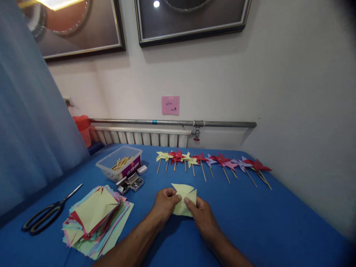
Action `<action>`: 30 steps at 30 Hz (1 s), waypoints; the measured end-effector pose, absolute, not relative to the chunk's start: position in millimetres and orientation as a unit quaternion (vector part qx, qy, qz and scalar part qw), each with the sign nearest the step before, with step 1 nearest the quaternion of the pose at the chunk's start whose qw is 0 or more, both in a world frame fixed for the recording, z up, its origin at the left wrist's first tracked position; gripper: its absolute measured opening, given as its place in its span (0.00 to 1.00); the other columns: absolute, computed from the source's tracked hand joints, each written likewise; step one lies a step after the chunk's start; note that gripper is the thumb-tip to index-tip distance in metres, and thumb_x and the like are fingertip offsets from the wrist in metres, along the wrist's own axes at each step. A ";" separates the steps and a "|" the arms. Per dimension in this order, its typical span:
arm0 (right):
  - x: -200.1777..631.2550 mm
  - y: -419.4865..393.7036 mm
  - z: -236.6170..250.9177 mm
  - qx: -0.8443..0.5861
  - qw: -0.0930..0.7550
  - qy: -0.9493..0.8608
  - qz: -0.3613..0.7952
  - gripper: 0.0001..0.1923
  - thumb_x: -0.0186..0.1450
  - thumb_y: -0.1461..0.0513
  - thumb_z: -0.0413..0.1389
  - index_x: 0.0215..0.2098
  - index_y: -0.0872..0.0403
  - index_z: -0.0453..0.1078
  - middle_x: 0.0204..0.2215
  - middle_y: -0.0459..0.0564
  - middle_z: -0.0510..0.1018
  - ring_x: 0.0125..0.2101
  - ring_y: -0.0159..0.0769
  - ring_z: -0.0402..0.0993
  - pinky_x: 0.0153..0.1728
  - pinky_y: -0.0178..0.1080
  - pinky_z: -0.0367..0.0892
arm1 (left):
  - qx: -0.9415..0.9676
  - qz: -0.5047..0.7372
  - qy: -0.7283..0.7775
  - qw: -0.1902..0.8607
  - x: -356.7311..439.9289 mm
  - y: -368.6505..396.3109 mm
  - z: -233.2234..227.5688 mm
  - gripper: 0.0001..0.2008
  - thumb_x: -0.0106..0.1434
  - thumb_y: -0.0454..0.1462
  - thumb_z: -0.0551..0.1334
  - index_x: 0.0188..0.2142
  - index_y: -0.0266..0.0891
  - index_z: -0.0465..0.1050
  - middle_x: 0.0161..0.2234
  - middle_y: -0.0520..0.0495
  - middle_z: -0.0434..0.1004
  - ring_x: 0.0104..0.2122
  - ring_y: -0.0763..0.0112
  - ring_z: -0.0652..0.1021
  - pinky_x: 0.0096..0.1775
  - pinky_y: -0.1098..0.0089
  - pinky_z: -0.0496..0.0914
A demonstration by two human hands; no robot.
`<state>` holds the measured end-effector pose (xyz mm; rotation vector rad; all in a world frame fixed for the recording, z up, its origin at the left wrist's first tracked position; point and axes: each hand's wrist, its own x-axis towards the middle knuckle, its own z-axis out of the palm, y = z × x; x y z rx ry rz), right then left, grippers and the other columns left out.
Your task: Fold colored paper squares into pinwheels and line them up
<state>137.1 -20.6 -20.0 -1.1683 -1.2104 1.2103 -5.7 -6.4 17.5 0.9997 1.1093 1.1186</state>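
A pale yellow paper square (183, 208) with slits cut in from its corners is held up over the blue table, between both hands. My left hand (166, 202) pinches its left side, thumb on top. On the right side, my right hand (204, 215) grips the paper the same way, its thumb near the middle. The fingers behind the sheet are partly hidden. To the left lies a stack of coloured paper squares (96, 209), a yellow one on top. Finished paper pinwheels (221, 159) on sticks, red, yellow, pink and lilac, lie in a row farther back.
Black-handled scissors (50, 213) lie at far left. A clear plastic box (104, 168) holds wooden sticks (122, 162). Beside it sit small open boxes of metal fasteners (135, 182) and a small closed box (142, 170). A pipe (172, 122) and radiator run along the wall behind the table.
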 end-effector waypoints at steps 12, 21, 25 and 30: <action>134.9 -16.9 -23.0 -0.441 0.542 -0.449 0.556 0.26 0.53 0.43 0.66 0.39 0.54 0.75 0.28 0.49 0.82 0.28 0.43 0.77 0.30 0.41 0.71 | 0.441 0.482 0.473 0.591 -4.3 -4.2 9.3 0.14 0.43 0.41 0.68 0.21 0.39 0.64 0.15 0.56 0.66 0.15 0.79 0.63 0.20 0.74 0.56; 140.5 -11.4 -14.1 -0.487 0.592 -0.454 0.454 0.20 0.52 0.47 0.66 0.28 0.50 0.66 0.19 0.39 0.70 0.20 0.32 0.64 0.21 0.34 0.62 | 0.459 0.464 0.473 0.591 1.0 -7.1 5.1 0.11 0.46 0.37 0.65 0.20 0.40 0.62 0.15 0.56 0.65 0.15 0.79 0.63 0.20 0.75 0.56; 140.9 -14.8 -10.1 -0.524 0.572 -0.512 0.368 0.14 0.57 0.51 0.61 0.26 0.49 0.64 0.22 0.41 0.70 0.24 0.35 0.66 0.25 0.35 0.64 | 0.462 0.458 0.469 0.597 2.4 -7.6 3.9 0.11 0.46 0.36 0.65 0.20 0.40 0.62 0.15 0.57 0.64 0.15 0.79 0.63 0.20 0.75 0.56; 139.3 -22.9 -4.3 -0.520 0.524 -0.590 0.328 0.11 0.62 0.52 0.58 0.29 0.49 0.66 0.32 0.46 0.78 0.32 0.39 0.73 0.35 0.38 0.68 | 0.449 0.462 0.491 0.587 2.1 -5.2 1.4 0.12 0.46 0.37 0.66 0.20 0.40 0.61 0.15 0.57 0.64 0.16 0.78 0.63 0.20 0.74 0.57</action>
